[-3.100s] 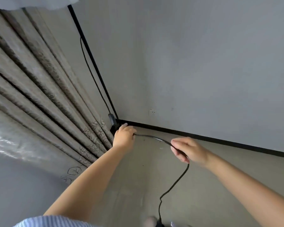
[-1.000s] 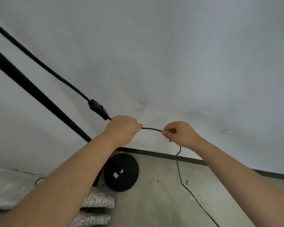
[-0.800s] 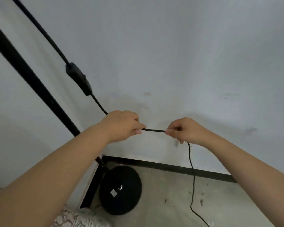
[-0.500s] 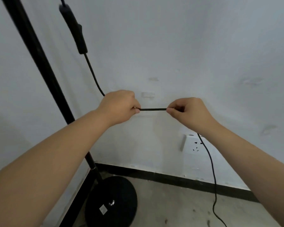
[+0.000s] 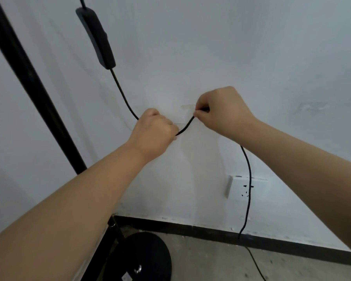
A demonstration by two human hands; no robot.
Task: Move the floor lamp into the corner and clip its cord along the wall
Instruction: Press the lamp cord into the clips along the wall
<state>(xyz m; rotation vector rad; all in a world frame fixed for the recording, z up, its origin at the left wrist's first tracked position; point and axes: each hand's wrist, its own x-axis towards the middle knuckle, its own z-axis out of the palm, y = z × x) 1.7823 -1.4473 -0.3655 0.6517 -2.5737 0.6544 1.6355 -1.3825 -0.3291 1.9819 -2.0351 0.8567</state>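
The floor lamp's black pole (image 5: 34, 82) slants up the left side, and its round black base (image 5: 148, 258) rests on the floor in the corner. The black cord (image 5: 122, 92) hangs from an inline switch (image 5: 97, 39) and curves down into my left hand (image 5: 154, 134), which is closed on it. A short slack piece runs up to my right hand (image 5: 221, 112), which pinches the cord against the white wall beside a pale patch (image 5: 185, 113). Below my right wrist the cord drops past a socket to the floor.
A white wall socket (image 5: 245, 189) sits low on the wall, right of the base. A black skirting strip (image 5: 211, 235) runs along the bottom of the wall above the grey concrete floor (image 5: 211, 262).
My right hand has risen toward the pale patch on the wall, and the stretch of cord between my hands has gone from taut and level to slack and slanted.
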